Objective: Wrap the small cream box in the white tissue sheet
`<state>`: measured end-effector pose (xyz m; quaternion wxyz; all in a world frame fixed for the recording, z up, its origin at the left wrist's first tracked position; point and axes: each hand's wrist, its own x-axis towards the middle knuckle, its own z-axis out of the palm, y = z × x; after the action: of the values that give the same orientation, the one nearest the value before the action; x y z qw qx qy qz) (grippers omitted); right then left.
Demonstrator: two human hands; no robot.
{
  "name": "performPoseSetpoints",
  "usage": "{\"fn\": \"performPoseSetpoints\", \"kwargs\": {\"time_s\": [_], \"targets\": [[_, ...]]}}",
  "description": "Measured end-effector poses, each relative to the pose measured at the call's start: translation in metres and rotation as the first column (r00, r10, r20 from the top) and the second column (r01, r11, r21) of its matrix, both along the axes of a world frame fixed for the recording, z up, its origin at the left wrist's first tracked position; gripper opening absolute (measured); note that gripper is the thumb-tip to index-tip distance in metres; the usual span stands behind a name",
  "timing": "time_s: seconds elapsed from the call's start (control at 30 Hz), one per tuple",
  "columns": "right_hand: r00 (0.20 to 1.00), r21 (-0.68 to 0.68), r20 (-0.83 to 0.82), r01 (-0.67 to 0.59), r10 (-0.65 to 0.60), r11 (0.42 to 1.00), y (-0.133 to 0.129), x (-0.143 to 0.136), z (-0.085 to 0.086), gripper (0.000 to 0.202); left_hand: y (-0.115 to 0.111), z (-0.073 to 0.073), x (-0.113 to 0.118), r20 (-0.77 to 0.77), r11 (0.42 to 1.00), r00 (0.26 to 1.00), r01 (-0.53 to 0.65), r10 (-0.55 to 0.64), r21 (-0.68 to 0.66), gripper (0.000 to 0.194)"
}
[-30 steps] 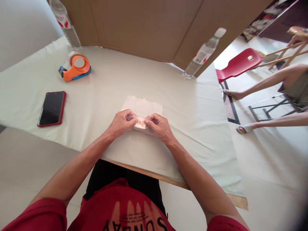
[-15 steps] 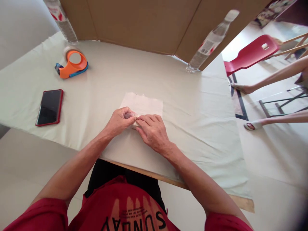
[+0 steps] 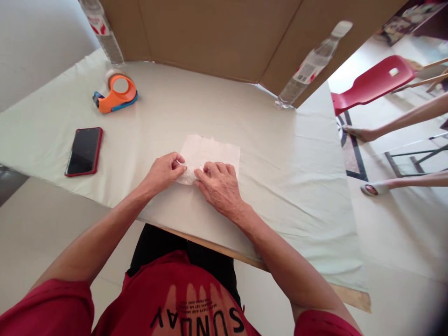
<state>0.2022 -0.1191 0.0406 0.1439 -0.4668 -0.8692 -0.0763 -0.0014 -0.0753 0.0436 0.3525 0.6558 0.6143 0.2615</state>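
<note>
Paper (image 3: 215, 149) lies at the frame's centre, its far part flat and, it seems, unworked; the near edge looks crumpled or folded, so work seems partly done. Left hand (image 3: 163, 173) and right hand (image 3: 223, 190) curl at that edge; whether either grips, I cannot tell.

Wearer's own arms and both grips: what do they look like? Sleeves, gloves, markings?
Short, loose red sleeves; forearms bare below. Left grip and right grip are ungloved hands. No watch, cables or markings visible.
</note>
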Motion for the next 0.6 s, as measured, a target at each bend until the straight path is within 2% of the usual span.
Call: {"fn": "performPoseSetpoints", "kwargs": {"time_s": [0.1, 0.27, 0.47, 0.53, 0.6], "targets": [[1.0, 0.003, 0.003, -0.008, 0.008, 1.0, 0.001, 0.0, -0.002, 0.017, 0.003, 0.002, -0.005, -0.057, 1.0, 0.998, -0.011, 0.012, 0.019, 0.025], [0.999, 0.024, -0.032, -0.001, 0.002, 1.0, 0.001, 0.001, -0.006, 0.017, 0.005, 0.009, -0.021, 0.024, 0.998, 0.998, -0.049, 0.05, -0.044, 0.035], [0.999, 0.028, -0.048, -0.018, 0.019, 0.999, 0.002, 0.0, -0.008, 0.016, 0.003, 0.018, -0.022, -0.213, 0.973, 0.975, -0.114, 0.07, -0.201, 0.068], [0.999, 0.037, -0.051, -0.017, 0.019, 0.999, 0.002, 0.0, -0.009, 0.016, 0.004, 0.02, -0.018, -0.235, 0.962, 0.97, -0.127, 0.069, -0.24, 0.069], [0.998, 0.049, -0.054, -0.015, 0.018, 0.999, 0.002, 0.0, -0.009, 0.016, 0.005, 0.021, -0.013, -0.182, 0.944, 0.98, -0.135, 0.082, -0.302, 0.06]]}}
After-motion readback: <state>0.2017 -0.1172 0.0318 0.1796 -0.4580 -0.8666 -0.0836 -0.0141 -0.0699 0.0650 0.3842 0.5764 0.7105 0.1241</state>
